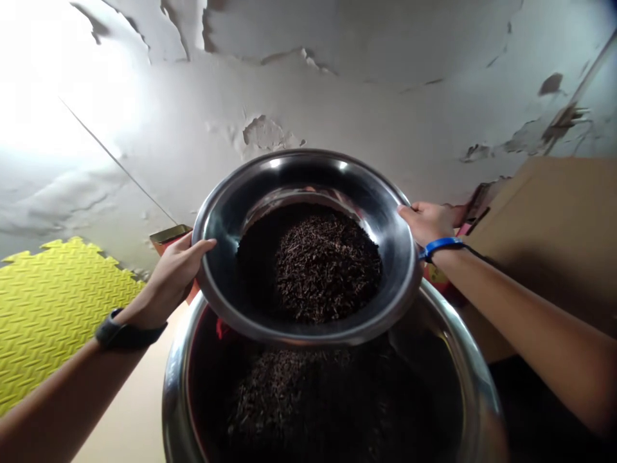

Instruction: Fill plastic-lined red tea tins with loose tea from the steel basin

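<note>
Between my two hands is a shiny metal bowl [216, 302], raised over a larger metal basin [180, 386]. Dark, dry shreds that look like loose tea leaves [328, 263] lie heaped in the bowl. My left hand [178, 270] grips the rim on the left, its thumb over the edge. On the right side, my right hand [427, 222] clasps the rim with the thumb on top; its other fingers are mostly hidden. More of the same dark shreds [270, 392] lie in the basin below, partly in shadow.
A yellow foam mat [62, 308] lies at the left. Behind my left hand stands an open tin [169, 235]. Brown cardboard [554, 238] rises at the right, close to my right arm. The wall [337, 96] behind has peeling paint.
</note>
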{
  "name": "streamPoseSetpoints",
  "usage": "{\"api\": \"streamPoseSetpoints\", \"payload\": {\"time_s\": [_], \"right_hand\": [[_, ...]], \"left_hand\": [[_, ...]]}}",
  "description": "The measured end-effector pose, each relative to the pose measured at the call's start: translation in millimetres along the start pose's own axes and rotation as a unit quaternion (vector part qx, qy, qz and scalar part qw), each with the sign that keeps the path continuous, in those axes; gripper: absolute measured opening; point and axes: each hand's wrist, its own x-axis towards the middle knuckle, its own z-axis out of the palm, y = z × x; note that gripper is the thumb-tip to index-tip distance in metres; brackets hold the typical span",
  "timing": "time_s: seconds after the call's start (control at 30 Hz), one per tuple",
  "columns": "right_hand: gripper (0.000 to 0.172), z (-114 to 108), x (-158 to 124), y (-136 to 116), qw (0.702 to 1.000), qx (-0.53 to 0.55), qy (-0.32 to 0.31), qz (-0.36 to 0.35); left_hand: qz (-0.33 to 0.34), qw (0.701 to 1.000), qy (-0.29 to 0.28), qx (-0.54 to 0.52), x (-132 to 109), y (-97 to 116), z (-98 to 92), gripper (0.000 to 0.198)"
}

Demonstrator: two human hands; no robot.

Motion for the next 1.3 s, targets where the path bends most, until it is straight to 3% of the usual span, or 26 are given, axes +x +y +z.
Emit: {"api": "streamPoseSetpoints", "payload": {"time_s": [0.17, 0.4, 0.6, 0.93, 1.13, 1.3], "right_hand": [[0.024, 9.3, 30.0, -1.6, 0.999, 0.002, 0.041, -0.004], [0.024, 40.3, 84.7, -3.4, 0.992, 0.021, 0.106, -0.057], [0.028, 65.5, 112.5, -0.2, 0.981, 0.009, 0.156, -0.112], [0.028, 90.6, 118.5, 13.0, 0.970, 0.036, 0.203, -0.131], [0.024, 83.3, 112.2, 14.4, 0.969, 0.032, 0.212, -0.122], [0.023, 73.5, 107.0, 12.0, 0.969, 0.027, 0.209, -0.127]], "left_hand": [[0.020, 0.999, -0.004, -0.050, 33.9, 0.8, 14.5, 0.020], [0.154, 0.983, 0.049, -0.086, 98.3, -9.9, 37.4, 0.013], [0.197, 0.971, 0.084, -0.103, 135.8, -22.6, 55.4, 0.015], [0.248, 0.954, 0.140, -0.094, 143.7, -45.8, 72.4, 0.008], [0.262, 0.949, 0.166, -0.060, 140.6, -47.6, 68.0, 0.006], [0.286, 0.945, 0.141, -0.078, 139.5, -50.1, 62.9, 0.012]]}}
